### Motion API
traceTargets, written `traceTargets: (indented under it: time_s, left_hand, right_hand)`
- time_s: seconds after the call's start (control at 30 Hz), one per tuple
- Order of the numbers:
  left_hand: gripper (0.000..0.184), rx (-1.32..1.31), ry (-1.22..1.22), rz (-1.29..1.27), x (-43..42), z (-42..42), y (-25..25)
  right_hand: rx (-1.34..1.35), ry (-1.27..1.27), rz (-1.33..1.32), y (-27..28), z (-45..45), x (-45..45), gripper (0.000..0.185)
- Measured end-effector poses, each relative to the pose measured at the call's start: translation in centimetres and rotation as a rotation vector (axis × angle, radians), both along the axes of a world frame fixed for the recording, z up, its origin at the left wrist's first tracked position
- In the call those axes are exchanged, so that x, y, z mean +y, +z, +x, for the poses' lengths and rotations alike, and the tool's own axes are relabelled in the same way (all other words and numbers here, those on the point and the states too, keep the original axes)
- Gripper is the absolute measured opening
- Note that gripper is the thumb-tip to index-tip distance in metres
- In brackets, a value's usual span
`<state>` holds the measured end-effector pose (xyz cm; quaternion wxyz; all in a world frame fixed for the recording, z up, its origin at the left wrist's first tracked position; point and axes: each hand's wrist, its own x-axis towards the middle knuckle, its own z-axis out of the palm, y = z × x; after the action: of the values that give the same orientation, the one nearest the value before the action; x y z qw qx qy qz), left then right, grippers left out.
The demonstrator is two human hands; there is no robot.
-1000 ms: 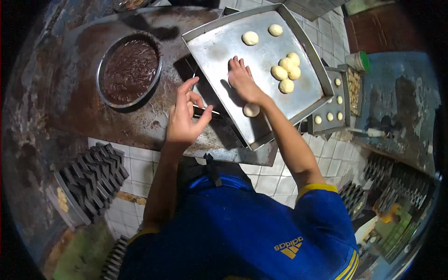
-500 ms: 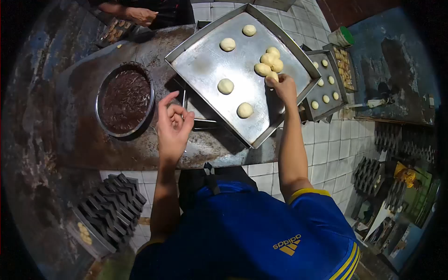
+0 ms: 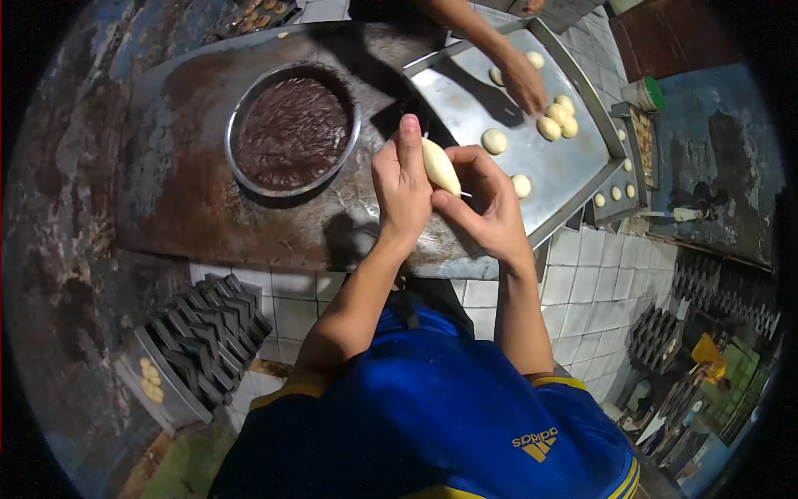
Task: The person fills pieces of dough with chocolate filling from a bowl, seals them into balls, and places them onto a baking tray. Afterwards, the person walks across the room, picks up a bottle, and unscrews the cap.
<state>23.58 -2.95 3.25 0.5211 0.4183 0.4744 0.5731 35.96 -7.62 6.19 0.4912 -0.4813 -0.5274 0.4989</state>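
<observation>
1. Cradling dough (image 3: 440, 169) between them: left hand (image 3: 402, 191) and right hand (image 3: 492, 208), above the desk (image 3: 187, 166), its sides partly hidden!
2. Over the tray (image 3: 573, 162), a co-worker's hand (image 3: 524, 86), blurred, partly covers a ball (image 3: 496, 76); touching the pile (image 3: 558, 114)? Can't tell.

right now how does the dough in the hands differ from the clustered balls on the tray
Shape: the held dough looks elongated, while the clustered balls look round.
Support: the held dough is between the left hand and right hand; the clustered balls rest on the tray.
Grouping: the held dough is alone, but the clustered balls touch one another.
Both are pale, creamy yellow.
</observation>
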Motion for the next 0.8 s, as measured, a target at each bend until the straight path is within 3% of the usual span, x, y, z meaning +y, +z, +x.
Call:
traceTargets:
  time_s: [0.03,0.13,0.2,0.27,0.3,0.4,0.53,0.6,0.63,0.67,0.73,0.77,0.8]
  left_hand:
    - [0.06,0.025,-0.022,0.04,0.1,-1.8,0.3]
    - [0.062,-0.003,0.006,0.106,0.1,-5.4,1.2]
    - [0.068,-0.033,-0.048,0.002,0.1,-8.6,2.6]
    - [0.059,-0.507,-0.254,0.064,0.9,-12.0,-0.2]
    - [0.055,-0.577,-0.332,0.044,0.6,-13.7,1.4]
    - [0.034,-0.352,-0.419,0.014,0.8,-19.2,2.3]
    - [0.025,-0.274,-0.327,0.05,0.8,-22.9,1.0]
    - [0.025,-0.391,-0.005,-0.067,0.8,-23.1,1.3]
    - [0.026,-0.575,-0.141,-0.101,0.7,-24.4,2.1]
    - [0.026,-0.492,-0.219,-0.073,1.3,-24.9,-0.2]
    - [0.032,-0.266,-0.347,0.023,1.8,-25.7,-4.2]
    - [0.035,-0.129,-0.364,0.11,0.8,-25.7,-5.6]
    - [0.037,-0.063,-0.364,0.184,-0.3,-25.9,-6.4]
  right_hand:
    - [0.083,0.044,0.003,0.1,-1.3,0.4,0.038]
    - [0.029,-0.218,-0.015,0.2,-7.9,2.4,0.022]
    - [0.108,-0.269,0.08,-0.1,-11.0,3.6,0.019]
    - [0.249,-0.272,0.036,0.1,-13.4,4.3,0.02]
    - [0.379,-0.239,0.065,-0.1,-14.3,4.6,0.02]
    - [0.213,-0.149,0.033,1.3,-16.6,5.0,0.021]
    - [0.259,-0.114,-0.029,1.3,-19.7,6.0,0.023]
    - [0.232,-0.033,-0.09,2.4,-21.0,6.0,0.025]
    - [0.209,0.032,-0.147,3.5,-21.5,5.8,0.026]
    - [0.115,0.204,-0.235,5.0,-21.3,5.7,0.031]
    - [0.084,0.299,-0.232,6.1,-22.7,5.2,0.034]
    - [-0.141,0.352,-0.13,5.9,-22.8,5.5,0.035]
    - [-0.582,0.316,0.125,4.9,-22.5,6.0,0.045]
